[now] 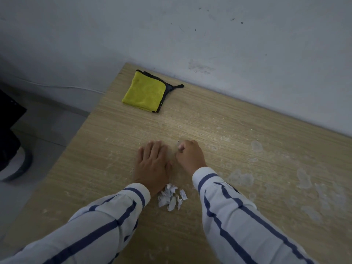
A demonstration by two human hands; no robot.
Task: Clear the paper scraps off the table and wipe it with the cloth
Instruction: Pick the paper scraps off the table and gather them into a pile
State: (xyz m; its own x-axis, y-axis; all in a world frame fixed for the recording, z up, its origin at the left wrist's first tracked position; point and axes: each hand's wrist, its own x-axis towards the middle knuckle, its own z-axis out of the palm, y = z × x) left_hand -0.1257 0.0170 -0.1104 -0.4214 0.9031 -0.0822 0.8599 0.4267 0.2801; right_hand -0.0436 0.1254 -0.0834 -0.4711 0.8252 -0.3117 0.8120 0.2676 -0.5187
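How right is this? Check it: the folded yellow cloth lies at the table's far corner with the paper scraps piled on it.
Not on it. The head view shows the paper scraps piled on the table beside the left hand, apart from the folded yellow cloth, which does lie at the far corner.

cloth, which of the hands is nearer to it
Left. The left hand lies flat, nearly straight this side of the cloth; the right hand, curled, is beside it, further off to the right.

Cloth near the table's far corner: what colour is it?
The cloth is yellow with a dark border, best seen in the head view.
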